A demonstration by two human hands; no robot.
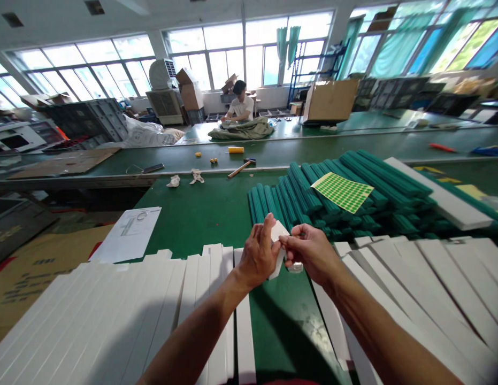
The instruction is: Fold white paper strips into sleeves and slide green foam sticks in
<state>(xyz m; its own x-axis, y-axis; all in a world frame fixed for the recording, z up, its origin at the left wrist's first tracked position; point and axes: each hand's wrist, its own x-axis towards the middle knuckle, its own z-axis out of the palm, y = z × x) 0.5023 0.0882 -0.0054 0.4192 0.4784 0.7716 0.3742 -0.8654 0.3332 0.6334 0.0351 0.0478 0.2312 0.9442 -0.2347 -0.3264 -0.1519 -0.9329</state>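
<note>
My left hand is closed round a white cardboard piece, index finger raised along it. It looks like the end of a narrow box, though fingers cover much of it. On its right edge, my right hand pinches with thumb and fingertips; what lies between them is too small to make out. Just below the right hand is a shiny, clear round thing, perhaps a roll of tape. Long, narrow white boxes lie side by side at the left, and more white boxes fan out at the right.
Bundled dark green ribbed rods are piled beyond my hands, with a sheet of green dot stickers on top. Printed paper lies left. A hammer and yellow cylinder lie farther back. A person sits across the tables.
</note>
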